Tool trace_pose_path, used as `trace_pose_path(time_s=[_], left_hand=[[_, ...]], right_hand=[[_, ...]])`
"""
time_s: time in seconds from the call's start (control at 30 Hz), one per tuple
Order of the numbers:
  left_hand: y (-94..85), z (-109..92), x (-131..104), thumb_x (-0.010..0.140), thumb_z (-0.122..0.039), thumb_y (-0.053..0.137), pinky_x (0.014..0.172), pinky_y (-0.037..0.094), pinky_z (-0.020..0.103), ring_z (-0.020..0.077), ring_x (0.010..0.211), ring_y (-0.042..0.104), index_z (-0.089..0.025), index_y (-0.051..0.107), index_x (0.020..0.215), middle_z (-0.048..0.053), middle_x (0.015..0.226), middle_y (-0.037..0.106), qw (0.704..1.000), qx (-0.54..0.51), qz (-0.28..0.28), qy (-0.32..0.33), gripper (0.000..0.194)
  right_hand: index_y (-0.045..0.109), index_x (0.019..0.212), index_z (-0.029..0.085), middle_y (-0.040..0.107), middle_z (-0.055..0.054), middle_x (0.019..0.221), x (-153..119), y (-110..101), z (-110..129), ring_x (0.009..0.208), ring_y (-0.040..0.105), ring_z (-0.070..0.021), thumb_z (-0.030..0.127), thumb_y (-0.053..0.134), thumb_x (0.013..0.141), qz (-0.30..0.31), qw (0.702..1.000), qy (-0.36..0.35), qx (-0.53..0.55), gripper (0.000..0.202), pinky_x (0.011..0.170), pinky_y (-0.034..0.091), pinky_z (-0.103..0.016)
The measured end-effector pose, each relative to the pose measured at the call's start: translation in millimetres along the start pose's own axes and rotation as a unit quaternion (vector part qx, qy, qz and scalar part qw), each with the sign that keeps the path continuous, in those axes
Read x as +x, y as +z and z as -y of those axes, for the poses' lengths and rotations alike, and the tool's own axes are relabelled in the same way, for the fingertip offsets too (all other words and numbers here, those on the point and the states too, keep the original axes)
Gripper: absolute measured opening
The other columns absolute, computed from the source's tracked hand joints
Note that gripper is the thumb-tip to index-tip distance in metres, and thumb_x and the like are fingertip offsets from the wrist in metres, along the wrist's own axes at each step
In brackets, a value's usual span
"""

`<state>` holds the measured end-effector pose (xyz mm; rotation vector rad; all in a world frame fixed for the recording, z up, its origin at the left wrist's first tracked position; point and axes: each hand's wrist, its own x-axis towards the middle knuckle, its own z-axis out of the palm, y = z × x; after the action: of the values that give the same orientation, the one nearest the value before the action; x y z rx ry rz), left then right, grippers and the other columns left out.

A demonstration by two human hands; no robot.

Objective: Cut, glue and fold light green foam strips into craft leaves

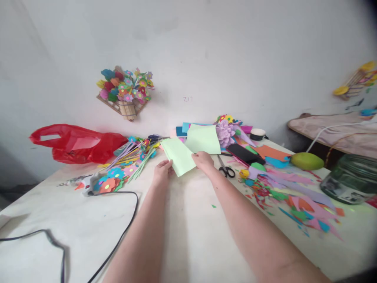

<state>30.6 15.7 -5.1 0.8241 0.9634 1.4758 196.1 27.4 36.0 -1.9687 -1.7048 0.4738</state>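
Observation:
A pale green sheet of craft paper [180, 156], apparently folded or doubled along its left side, is held just above the table between both hands. My left hand [163, 171] pinches its lower left edge. At the right corner, my right hand [204, 161] grips it with thumb and fingers. Just behind lies another pale green sheet [204, 139], resting on a pile of coloured sheets. Black-handled scissors [226, 171] lie right of my right hand, beside a dark phone-like slab [246, 154].
A glue gun [88, 185] with a black cord, paper flowers [110, 184] and a red plastic bag [79, 143] are on the left. Coloured scraps [306, 204], a green mango-like fruit [307, 161] and a glass jar [350, 179] occupy the right. A flower decoration [128, 90] hangs on the wall.

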Motion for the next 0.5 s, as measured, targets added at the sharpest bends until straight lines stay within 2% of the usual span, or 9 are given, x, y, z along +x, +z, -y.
trace_pose_path(time_s=[0.1,0.23,0.37,0.5], left_hand=[[2.8,-0.4,-1.7,0.061,-0.017,0.065,0.047,0.047,0.022,0.0118,0.048,0.058,-0.011,0.056,0.068,0.003,0.056,0.062,0.999,0.036,-0.011,-0.008,0.013],[6.7,-1.7,-3.7,0.062,-0.014,0.064,0.045,0.047,0.023,0.0133,0.047,0.058,-0.011,0.057,0.066,0.004,0.054,0.061,0.998,0.054,-0.033,-0.023,0.009],[8.7,-1.0,-2.4,0.063,-0.009,0.062,0.043,0.047,0.025,0.0147,0.043,0.058,-0.011,0.057,0.062,0.006,0.052,0.061,0.997,0.042,-0.052,-0.024,0.005],[8.3,2.3,2.1,0.062,-0.008,0.063,0.044,0.048,0.025,0.0147,0.042,0.057,-0.011,0.058,0.062,0.005,0.050,0.060,0.998,0.035,-0.058,-0.020,0.006]], right_hand=[[0.064,0.092,0.015,0.064,-0.015,0.094,-0.3,-13.3,-4.3,0.092,0.058,-0.0236,0.037,0.035,0.082,-0.027,0.996,0.003,-0.080,0.038,0.071,0.043,-0.029],[0.063,0.096,0.011,0.061,-0.020,0.098,-1.3,-35.7,-18.8,0.096,0.056,-0.0261,0.026,0.052,0.074,-0.029,0.985,0.008,-0.169,0.028,0.077,0.042,-0.032],[0.065,0.091,0.010,0.061,-0.022,0.097,-4.5,-56.0,-39.7,0.094,0.057,-0.0299,0.017,0.058,0.067,0.003,0.970,0.017,-0.243,0.025,0.074,0.043,-0.037],[0.067,0.085,0.013,0.062,-0.019,0.094,-8.6,-61.4,-58.4,0.093,0.057,-0.0304,0.015,0.064,0.058,0.059,0.954,0.025,-0.292,0.027,0.072,0.044,-0.037]])
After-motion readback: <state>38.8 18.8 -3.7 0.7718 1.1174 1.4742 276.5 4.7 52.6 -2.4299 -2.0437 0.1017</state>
